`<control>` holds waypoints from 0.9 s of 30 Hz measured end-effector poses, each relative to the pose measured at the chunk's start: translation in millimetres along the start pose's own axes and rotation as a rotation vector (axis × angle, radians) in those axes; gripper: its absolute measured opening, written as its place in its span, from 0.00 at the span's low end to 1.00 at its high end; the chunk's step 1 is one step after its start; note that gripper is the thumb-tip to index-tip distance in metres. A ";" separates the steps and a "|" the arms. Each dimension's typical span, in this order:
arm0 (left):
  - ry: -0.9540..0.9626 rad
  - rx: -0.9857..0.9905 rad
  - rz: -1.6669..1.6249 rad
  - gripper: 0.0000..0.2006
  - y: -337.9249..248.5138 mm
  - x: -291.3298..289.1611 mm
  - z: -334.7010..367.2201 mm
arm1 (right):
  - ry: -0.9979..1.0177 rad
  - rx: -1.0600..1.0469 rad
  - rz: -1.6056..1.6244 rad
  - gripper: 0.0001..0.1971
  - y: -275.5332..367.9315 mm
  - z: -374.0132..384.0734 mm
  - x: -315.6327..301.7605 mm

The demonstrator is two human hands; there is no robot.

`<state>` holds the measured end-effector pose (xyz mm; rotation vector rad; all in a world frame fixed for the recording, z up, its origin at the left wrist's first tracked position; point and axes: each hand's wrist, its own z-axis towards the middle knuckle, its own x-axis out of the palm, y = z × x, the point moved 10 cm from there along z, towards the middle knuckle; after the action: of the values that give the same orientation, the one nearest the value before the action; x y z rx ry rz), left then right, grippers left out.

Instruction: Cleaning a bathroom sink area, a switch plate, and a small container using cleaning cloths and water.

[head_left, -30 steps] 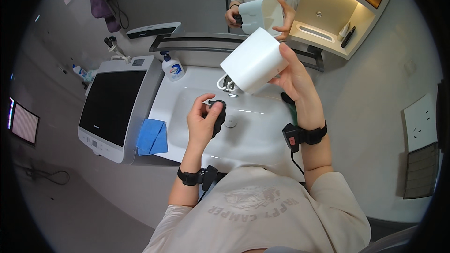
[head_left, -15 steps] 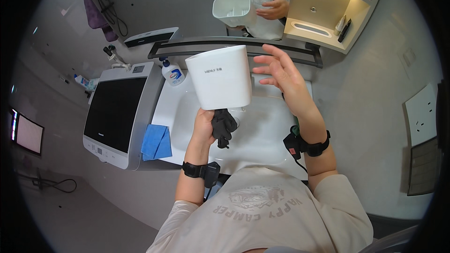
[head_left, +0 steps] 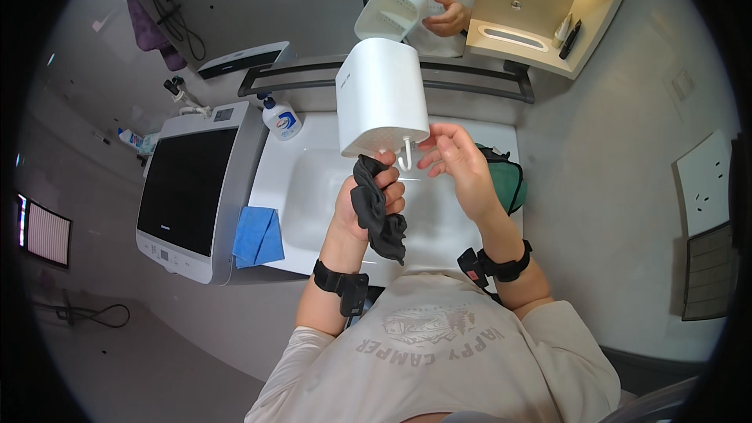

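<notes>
A white plastic storage holder [head_left: 382, 98] is raised over the sink, tilted so that its perforated underside and a small white hook [head_left: 406, 155] show. My left hand [head_left: 352, 204] is closed on a bunched dark grey cloth [head_left: 377, 207], its upper fingers against the underside of the holder. Part of that grip is hidden by the cloth. Beside the hook, my right hand [head_left: 462, 168] has its fingers apart, with the fingertips near the holder's lower right corner; whether they touch it I cannot tell. Both wrists wear black straps.
Below is a white sink [head_left: 309, 188]. A pump bottle [head_left: 280, 119], a blue cloth [head_left: 258, 236] and a grey-white appliance [head_left: 188, 188] are at left. A green bag [head_left: 505, 180] lies beyond my right hand. A black rail [head_left: 329, 82] runs along the back under the mirror.
The holder has turned and tipped, bringing its underside and hook into view. My right hand has come down and inward from the holder's upper right to its lower corner.
</notes>
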<state>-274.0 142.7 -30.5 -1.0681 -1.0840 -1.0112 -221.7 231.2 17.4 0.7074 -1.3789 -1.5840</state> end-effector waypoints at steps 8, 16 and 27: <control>-0.037 0.048 0.025 0.11 -1.0 0.3 -7.1 | -0.080 -0.223 -0.125 0.11 27.2 -10.8 4.3; -0.209 -0.086 0.200 0.09 10.6 -4.3 -18.6 | -0.393 -0.335 -0.037 0.24 62.5 37.6 -65.9; -0.520 0.244 0.548 0.13 -30.4 -7.7 -36.9 | -0.293 0.018 0.504 0.17 -12.6 41.2 -81.2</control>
<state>-298.6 101.8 -38.2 -1.3598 -1.1887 -0.1570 -224.8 322.0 3.5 0.1129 -1.6282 -1.2993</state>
